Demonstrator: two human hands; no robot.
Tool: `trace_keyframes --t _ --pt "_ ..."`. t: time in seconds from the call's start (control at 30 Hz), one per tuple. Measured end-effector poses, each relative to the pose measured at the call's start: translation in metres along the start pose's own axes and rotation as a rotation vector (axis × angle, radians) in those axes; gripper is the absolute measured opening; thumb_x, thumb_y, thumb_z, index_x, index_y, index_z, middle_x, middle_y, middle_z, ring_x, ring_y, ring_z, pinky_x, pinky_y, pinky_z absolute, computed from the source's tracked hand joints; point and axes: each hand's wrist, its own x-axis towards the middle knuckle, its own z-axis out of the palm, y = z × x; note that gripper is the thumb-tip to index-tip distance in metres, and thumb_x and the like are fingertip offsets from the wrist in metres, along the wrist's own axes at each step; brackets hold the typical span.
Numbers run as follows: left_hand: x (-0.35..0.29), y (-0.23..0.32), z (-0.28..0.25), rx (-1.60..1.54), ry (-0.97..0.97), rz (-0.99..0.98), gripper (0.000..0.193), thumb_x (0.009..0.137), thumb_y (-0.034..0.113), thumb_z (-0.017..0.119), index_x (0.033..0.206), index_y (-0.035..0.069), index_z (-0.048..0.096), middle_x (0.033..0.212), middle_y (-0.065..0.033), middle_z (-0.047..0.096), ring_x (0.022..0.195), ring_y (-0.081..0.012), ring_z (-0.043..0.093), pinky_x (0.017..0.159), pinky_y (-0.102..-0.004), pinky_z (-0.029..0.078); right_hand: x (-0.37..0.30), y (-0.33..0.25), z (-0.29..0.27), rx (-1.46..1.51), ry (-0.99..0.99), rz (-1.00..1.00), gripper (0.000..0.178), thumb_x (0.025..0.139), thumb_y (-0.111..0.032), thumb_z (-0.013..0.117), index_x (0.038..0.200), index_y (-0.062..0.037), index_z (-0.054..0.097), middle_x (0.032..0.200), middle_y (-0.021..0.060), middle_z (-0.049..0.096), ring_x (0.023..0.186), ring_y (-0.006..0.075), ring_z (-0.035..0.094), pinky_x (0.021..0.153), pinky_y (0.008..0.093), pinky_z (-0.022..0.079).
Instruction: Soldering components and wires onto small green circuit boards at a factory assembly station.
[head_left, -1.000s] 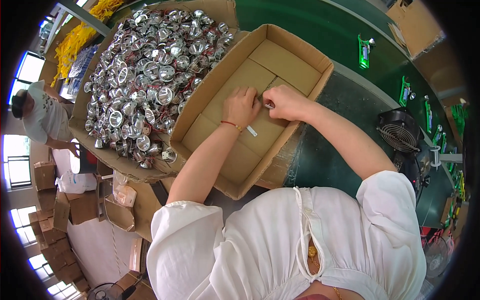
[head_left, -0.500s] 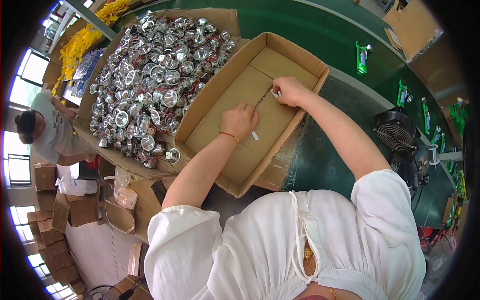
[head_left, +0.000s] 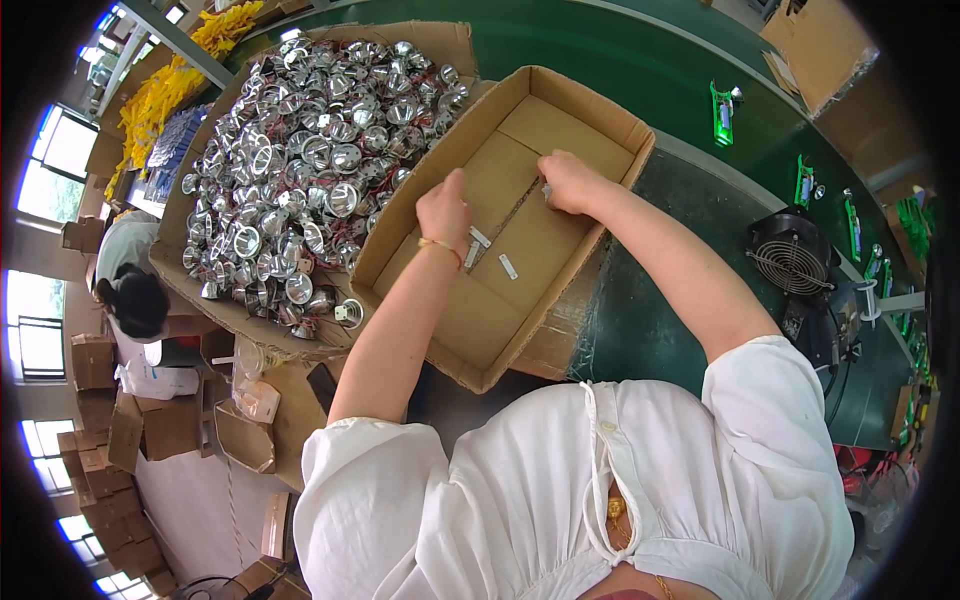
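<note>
A shallow cardboard tray [head_left: 490, 368] lies tilted in front of me, and both my hands are over it. My left hand [head_left: 443, 212] hovers above its left part, back up, loosely curved with one finger stretched forward; no held thing shows. Just beside it, small white strips [head_left: 508, 266] lie on the tray floor. My right hand [head_left: 572, 184] is at the tray's right part, with thumb and fingers pinched on a small whitish piece [head_left: 546, 190], mostly hidden by the fingers. A dark slit runs along the tray floor between the hands.
Left of the tray, a large carton [head_left: 462, 45] is heaped with silvery lamp reflectors [head_left: 320, 150] with red wires. A black fan [head_left: 790, 265] stands on the right. Green lamp assemblies [head_left: 722, 115] lie along the green belt [head_left: 600, 50]. Another person [head_left: 135, 290] bends down at far left.
My left hand has lifted and moved left, uncovering more white strips on the tray floor. My right hand has shifted slightly left, still pinching. The other person has bent lower.
</note>
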Motion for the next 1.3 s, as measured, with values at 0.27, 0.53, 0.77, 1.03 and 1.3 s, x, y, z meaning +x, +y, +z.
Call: trace_keyframes --t 0.27,0.53,0.77,1.03,1.3 --pt "-0.064 0.025 -0.026 -0.797 -0.305 -0.435 0.016 0.085 0.021 0.055 0.079 0.006 0.052 0.076 -0.0078 0.051 0.063 -0.0145 0.049 0.051 -0.022 0.039 -0.002 0.005 -0.002 0.203 -0.065 -0.062 0.032 0.059 0.001 0.064 0.09 -0.002 0.056 0.086 0.0149 0.06 0.085 0.0297 0.059 0.073 0.0352 0.047" --pt "-0.077 0.006 -0.072 -0.817 -0.236 -0.369 0.021 0.088 0.012 0.047 0.101 -0.002 0.053 0.106 -0.0164 0.056 0.101 -0.0265 0.055 0.081 -0.0325 0.05 0.003 -0.021 -0.008 0.228 -0.204 -0.02 0.024 0.06 0.001 0.062 0.084 -0.0025 0.06 0.085 0.0143 0.063 0.085 0.03 0.06 0.071 0.0355 0.049" --pt "-0.084 -0.011 -0.065 -0.772 -0.271 -0.457 0.033 0.088 0.02 0.046 0.113 -0.001 0.046 0.112 -0.0161 0.053 0.11 -0.03 0.049 0.096 -0.0414 0.039 -0.02 -0.064 -0.017 0.976 -0.317 -0.099 0.013 0.07 -0.003 0.061 0.081 -0.0013 0.056 0.068 0.0015 0.053 0.059 0.0081 0.053 0.051 0.0201 0.046" --pt "-0.085 -0.015 -0.08 -0.968 -0.206 -0.404 0.019 0.087 0.018 0.048 0.098 0.004 0.055 0.098 -0.0128 0.056 0.096 -0.025 0.055 0.084 -0.0365 0.047 -0.024 -0.075 0.017 0.16 -0.118 -0.5 0.025 0.066 -0.009 0.066 0.09 -0.0081 0.058 0.09 0.0132 0.05 0.088 0.0317 0.053 0.073 0.0374 0.046" --pt "-0.093 -0.009 -0.077 -0.847 -0.115 -0.419 0.025 0.087 0.019 0.048 0.105 0.003 0.051 0.104 -0.0145 0.053 0.101 -0.0284 0.053 0.087 -0.0383 0.046 -0.006 -0.068 0.015 0.381 -0.062 -0.479 0.007 0.066 -0.005 0.065 0.072 -0.0019 0.061 0.072 0.0108 0.056 0.069 0.0234 0.058 0.061 0.0314 0.047"
